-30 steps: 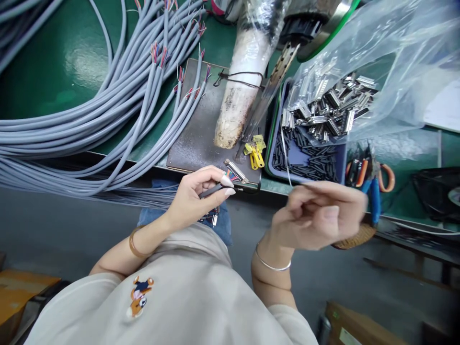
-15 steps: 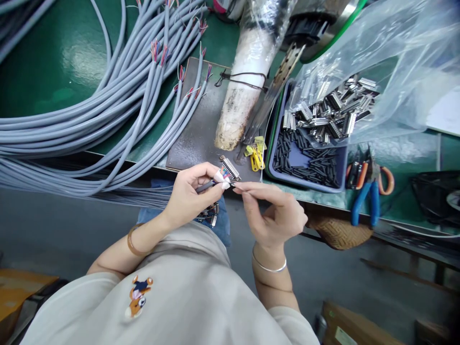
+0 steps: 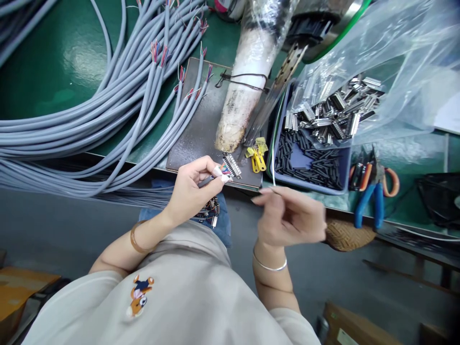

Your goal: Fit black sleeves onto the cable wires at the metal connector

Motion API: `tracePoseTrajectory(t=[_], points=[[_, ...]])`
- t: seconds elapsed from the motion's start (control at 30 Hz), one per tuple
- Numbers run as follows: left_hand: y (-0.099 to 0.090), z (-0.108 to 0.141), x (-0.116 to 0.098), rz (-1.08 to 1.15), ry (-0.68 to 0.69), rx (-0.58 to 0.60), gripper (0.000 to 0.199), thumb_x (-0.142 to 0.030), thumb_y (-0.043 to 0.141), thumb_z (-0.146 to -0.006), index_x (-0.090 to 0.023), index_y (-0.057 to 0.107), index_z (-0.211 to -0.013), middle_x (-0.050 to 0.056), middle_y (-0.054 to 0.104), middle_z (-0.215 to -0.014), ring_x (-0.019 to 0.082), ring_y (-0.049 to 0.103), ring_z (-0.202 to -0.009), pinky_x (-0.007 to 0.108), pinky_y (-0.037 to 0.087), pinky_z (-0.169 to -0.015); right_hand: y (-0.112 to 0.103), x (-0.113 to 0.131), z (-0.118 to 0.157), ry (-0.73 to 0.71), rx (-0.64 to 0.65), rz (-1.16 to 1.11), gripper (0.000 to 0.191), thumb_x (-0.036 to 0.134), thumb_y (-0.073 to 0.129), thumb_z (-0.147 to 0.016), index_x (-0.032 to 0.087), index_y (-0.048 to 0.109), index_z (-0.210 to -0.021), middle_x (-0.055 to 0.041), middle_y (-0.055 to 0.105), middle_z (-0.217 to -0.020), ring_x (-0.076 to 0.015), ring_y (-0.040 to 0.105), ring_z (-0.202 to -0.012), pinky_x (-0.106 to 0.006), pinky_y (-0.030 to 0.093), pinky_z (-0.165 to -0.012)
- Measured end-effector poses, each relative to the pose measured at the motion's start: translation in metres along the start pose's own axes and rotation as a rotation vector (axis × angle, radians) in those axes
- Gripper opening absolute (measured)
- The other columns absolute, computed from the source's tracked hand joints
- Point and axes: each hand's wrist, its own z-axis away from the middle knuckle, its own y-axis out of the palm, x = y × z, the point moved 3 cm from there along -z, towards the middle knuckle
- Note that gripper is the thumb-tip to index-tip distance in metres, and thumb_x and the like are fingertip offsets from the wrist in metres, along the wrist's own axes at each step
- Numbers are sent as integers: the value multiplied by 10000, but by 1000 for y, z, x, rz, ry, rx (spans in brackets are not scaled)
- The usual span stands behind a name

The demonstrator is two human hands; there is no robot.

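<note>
My left hand is closed around the end of a grey cable, thumb and fingertips pinching near its coloured wires. A metal multi-pin connector sits at those wires, above the edge of the dark board. White coverings show on fingertips of this hand. My right hand is apart from it to the right, in front of the table edge, blurred, with thumb and forefinger pinched together. A thin white strand runs down close to those fingertips; whether they hold it I cannot tell.
Grey cables with stripped ends spread over the left. A soldering iron stand, a wrapped white cylinder and yellow clip-like pieces lie ahead. At right are a blue tray of black sleeves, bagged connectors and blue-handled pliers.
My right hand has moved right and slightly down, away from the connector and my left hand. The white strand has shifted right too. My left hand stays nearly in place, and more of the connector shows.
</note>
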Motion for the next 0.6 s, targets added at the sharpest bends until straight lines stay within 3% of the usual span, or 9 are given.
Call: tracePoseTrajectory(t=[0.07,0.13,0.2,0.27,0.4,0.6], points=[[0,-2,0,24,-22,2,219,-217,816,-733,-166,605,-703,-6,649,-733,93,633,-686,206,506,-669,-4,0,0,-2,-128,-58,218,247,644,-970,311,688,-1173,44,701,-684,-149,647,-475,-294,529,-441],[0,-3,-1,46,-42,-1,227,-214,823,-723,-167,602,-701,-7,657,-737,94,641,-697,208,516,-685,-3,-2,-1,47,-138,-75,306,205,625,-981,333,635,-1259,33,762,-816,-167,729,-587,-339,637,-589],[-1,-4,-2,63,-55,-4,238,-216,828,-723,-168,596,-700,-12,654,-727,83,619,-667,200,511,-662,2,-3,-1,77,-35,-44,300,144,634,-970,309,641,-1220,21,800,-934,-184,793,-750,-430,683,-867],[0,-6,-4,78,-57,6,251,-218,833,-723,-169,588,-699,-14,655,-719,71,586,-625,195,502,-635,7,-5,1,95,105,-28,224,121,672,-942,267,671,-1112,1,814,-990,-201,809,-891,-457,656,-989],[3,-10,-6,83,-15,5,211,-183,812,-719,-164,602,-705,-15,658,-711,73,601,-641,189,512,-658,15,-10,3,157,266,-76,122,142,706,-921,236,654,-979,-44,811,-1109,-202,796,-1022,-340,687,-842],[7,-13,-6,26,36,-68,167,-132,755,-704,-170,592,-695,-40,610,-670,61,555,-595,169,452,-581,19,-13,0,182,249,-142,90,164,689,-936,226,623,-932,-56,802,-1150,-196,797,-1014,-351,701,-864]])
